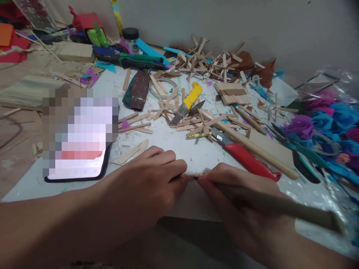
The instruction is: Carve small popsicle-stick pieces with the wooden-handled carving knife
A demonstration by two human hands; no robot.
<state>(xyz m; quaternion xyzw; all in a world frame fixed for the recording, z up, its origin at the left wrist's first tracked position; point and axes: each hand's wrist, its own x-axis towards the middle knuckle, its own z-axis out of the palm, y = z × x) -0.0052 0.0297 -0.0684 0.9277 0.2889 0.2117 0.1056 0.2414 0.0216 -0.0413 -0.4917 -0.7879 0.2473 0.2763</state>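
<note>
My left hand (155,181) is closed at the front of the white board (176,142), its fingertips pinching a small wooden stick (194,175). Most of that stick is hidden by my fingers. In my right hand (244,190) is a carving tool with a long, dull brown handle (283,204), gripped like a pen and slanting back to the right. Its dark tip meets the stick between my two hands. The handle's far end is blurred. Just beyond my right hand lies a red-handled cutter (249,158).
A phone (81,149) with a lit, partly pixelated screen lies left. Ahead are a yellow cutter (187,102), scattered craft sticks (202,56), a wooden rod (252,147) and a roll of tape (163,87). Teal-handled scissors (305,160) and paper flowers (322,116) sit right.
</note>
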